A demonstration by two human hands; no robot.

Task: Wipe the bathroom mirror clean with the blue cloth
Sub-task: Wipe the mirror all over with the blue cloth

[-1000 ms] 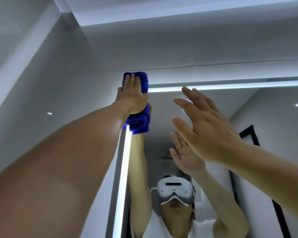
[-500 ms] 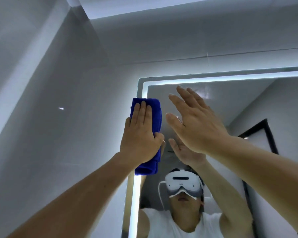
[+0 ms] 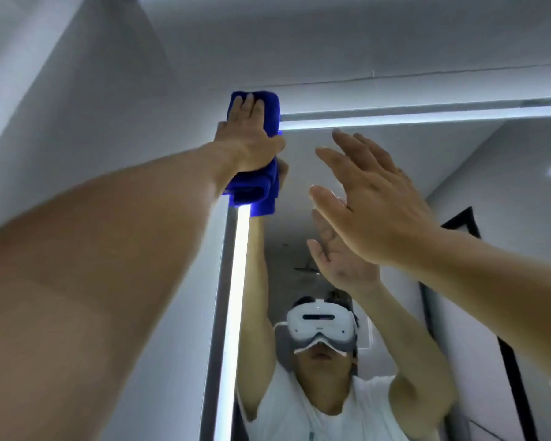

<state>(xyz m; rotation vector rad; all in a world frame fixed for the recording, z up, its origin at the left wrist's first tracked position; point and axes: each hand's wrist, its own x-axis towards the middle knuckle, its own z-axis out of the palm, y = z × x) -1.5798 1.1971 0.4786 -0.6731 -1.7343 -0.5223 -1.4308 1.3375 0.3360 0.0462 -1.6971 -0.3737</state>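
Note:
The folded blue cloth [image 3: 257, 189] lies against the top left corner of the bathroom mirror [image 3: 433, 173], over the lit strip along its edge. My left hand [image 3: 248, 138] presses it flat there, arm stretched up, fingers straight and pointing upward. My right hand [image 3: 372, 202] is raised in front of the mirror glass to the right of the cloth, fingers straight and slightly spread, holding nothing. Whether its fingertips touch the glass I cannot tell.
Lit strips [image 3: 233, 313] run down the mirror's left edge and along its top. Grey wall [image 3: 109, 122] lies to the left and above. The mirror reflects a person in a white headset and white shirt, and a black door frame [image 3: 509, 361].
My left hand has slid the cloth up from lower on the left edge back to the mirror's top left corner. My right hand stays raised before the glass.

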